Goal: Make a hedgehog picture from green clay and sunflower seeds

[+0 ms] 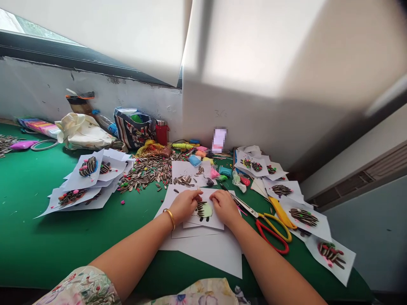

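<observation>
On a small white card (214, 222) lies a pale green clay shape (207, 210), its left part covered with rows of striped sunflower seeds (201, 208) and dark seeds standing out below like feet. My left hand (186, 205) rests at the card's left side, thumb and forefinger pinched together just above the seeds; what they hold, if anything, is hidden. At the upper right of the card my right hand (225, 206) is closed, fingers curled in, and its contents cannot be made out. Larger white sheets (210, 250) lie beneath the card.
Beyond my hands are a sheet with loose seeds (184, 180), a big seed pile (149, 171) and coloured clay packets (225, 171). Scissors (270, 228) and a yellow-handled cutter (282, 213) lie at right. Finished-looking seed pictures are stacked left (85, 184) and right (318, 231).
</observation>
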A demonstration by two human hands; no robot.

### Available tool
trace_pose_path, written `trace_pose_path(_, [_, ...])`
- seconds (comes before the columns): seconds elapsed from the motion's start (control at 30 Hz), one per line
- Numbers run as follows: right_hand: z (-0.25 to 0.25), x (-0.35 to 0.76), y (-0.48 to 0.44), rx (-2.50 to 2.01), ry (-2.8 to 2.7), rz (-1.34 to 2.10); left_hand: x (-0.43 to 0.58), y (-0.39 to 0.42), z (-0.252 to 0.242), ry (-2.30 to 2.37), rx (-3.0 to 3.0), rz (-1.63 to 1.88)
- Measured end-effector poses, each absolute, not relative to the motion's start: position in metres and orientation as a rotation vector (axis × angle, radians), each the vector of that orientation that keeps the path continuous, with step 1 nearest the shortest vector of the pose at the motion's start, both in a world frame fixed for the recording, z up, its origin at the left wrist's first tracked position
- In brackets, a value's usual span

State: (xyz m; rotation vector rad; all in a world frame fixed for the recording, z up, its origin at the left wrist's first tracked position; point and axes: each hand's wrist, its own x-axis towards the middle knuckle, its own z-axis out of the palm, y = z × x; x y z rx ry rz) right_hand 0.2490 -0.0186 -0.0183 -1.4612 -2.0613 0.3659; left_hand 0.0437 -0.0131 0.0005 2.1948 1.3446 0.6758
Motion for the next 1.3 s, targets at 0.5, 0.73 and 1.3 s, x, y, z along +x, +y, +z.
trace_pose_path(0.5, [-0.013, 0.25, -0.018, -1.488, -2.077, 0.342, 0.044, 0.037, 0.035, 1.556, 2.494, 0.434])
trace_pose_path(0.73, [-0.012, 0.251, -0.018, -1.51, -2.085, 0.351, 0.057, 0.094, 0.038, 1.609, 2.524, 0.145])
trace_pose_path(1.3, [-0.005, 0.25, -0.021, -1.527, -2.075, 0.385, 0.037, 0.09, 0.043, 1.588, 2.555, 0.021])
